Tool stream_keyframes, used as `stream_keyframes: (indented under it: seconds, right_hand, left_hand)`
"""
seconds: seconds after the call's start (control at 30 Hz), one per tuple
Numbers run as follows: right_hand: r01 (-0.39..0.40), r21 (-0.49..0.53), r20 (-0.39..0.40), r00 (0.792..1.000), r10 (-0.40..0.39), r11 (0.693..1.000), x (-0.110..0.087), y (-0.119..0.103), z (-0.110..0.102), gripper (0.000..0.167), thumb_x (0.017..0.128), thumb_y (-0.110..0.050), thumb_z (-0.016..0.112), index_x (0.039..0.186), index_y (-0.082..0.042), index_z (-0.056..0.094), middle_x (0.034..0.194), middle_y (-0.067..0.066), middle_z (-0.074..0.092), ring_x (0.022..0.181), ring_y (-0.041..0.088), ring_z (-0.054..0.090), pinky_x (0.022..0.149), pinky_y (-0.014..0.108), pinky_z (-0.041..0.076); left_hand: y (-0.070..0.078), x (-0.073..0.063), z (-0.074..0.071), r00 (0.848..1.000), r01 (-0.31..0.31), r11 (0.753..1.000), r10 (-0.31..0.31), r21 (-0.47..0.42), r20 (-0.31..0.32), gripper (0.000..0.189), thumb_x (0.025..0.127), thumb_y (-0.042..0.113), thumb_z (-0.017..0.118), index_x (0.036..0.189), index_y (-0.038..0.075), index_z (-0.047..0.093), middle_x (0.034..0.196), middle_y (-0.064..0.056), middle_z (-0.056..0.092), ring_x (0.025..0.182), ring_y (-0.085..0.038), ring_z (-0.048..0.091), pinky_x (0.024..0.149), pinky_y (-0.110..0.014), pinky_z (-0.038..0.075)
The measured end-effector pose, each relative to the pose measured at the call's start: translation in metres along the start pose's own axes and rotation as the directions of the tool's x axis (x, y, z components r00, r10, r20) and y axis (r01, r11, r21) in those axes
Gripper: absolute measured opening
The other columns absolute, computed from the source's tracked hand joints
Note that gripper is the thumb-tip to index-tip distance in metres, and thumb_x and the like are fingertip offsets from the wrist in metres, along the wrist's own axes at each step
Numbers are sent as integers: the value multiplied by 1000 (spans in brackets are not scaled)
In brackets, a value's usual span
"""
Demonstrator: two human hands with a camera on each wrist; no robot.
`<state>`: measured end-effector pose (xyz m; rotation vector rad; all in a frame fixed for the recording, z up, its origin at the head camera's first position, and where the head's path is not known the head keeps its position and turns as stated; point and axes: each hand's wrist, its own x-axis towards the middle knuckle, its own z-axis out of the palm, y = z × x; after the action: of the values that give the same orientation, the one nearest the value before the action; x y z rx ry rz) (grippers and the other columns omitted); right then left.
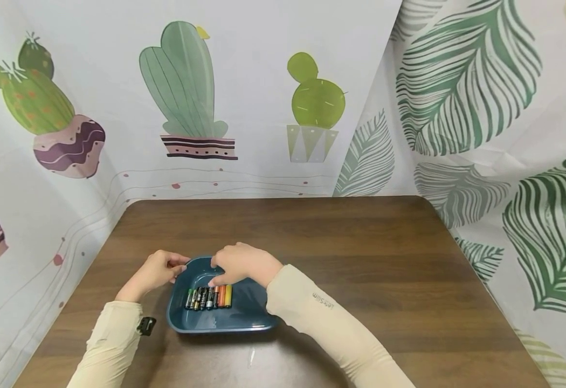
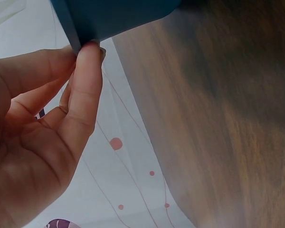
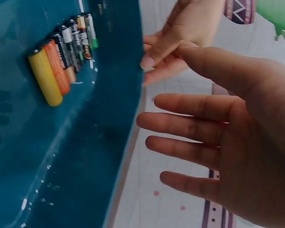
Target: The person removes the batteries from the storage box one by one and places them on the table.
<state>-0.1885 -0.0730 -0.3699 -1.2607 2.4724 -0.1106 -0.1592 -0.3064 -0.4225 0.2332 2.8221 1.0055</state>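
A dark blue plastic tray (image 1: 251, 304) sits toward the near left of the table. Inside it, several batteries lie side by side in a row, with a yellow battery (image 3: 45, 78) at one end and an orange battery (image 3: 57, 66) beside it. Darker ones fill the rest of the row. My left hand (image 1: 153, 274) pinches the tray's rim at the far left corner between thumb and fingers. My right hand (image 1: 245, 264) hovers over the tray's far side, close above the batteries. In the right wrist view its fingers (image 3: 194, 126) are spread and nearly straight, holding nothing.
The brown wooden table (image 1: 360, 291) extends to the right of and behind the tray. A white cloth backdrop (image 1: 259, 108) printed with cacti and leaves hangs along the table's far edge and sides.
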Motion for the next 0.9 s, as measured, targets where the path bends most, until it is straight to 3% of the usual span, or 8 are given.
stream_keyframes:
  seconds: [0.17, 0.33, 0.53, 0.9]
  right_hand:
    - [-76, -29, 92, 993, 79, 997, 13, -6, 8, 47, 89, -48, 64, 124, -16, 64, 114, -6, 65, 100, 10, 61, 88, 28, 49]
    - [-156, -77, 159, 973, 167, 985, 24, -11, 17, 40, 83, -46, 72, 112, -19, 66, 98, -7, 64, 86, 9, 58, 75, 28, 50]
    - [-203, -118, 219, 949, 225, 972, 35, -14, 29, 51, 75, -45, 79, 118, -25, 61, 108, -10, 61, 93, 8, 56, 81, 30, 49]
    - [-241, -201, 239, 928, 286, 950, 42, -17, 39, 62, 64, -46, 87, 116, -28, 58, 106, -13, 60, 92, 4, 55, 84, 26, 48]
  left_hand:
    - [3, -1, -1, 1000, 1, 1000, -1, 13, 1, 20, 88, -4, 63, 107, -9, 68, 84, -15, 70, 57, -15, 62, 57, -36, 56]
    - [3, -1, -2, 1000, -2, 1000, 2, 13, 7, 21, 88, -3, 62, 107, -10, 67, 84, -15, 70, 58, -15, 63, 57, -36, 56]
    - [-2, -1, 0, 1000, 2, 1000, -2, -1, 15, 21, 88, -4, 61, 108, -10, 67, 86, -16, 70, 59, -16, 63, 58, -37, 57]
    - [0, 0, -1, 1000, 6, 1000, -6, -7, 18, 21, 87, -5, 62, 107, -10, 67, 84, -15, 69, 58, -16, 62, 58, -39, 56]
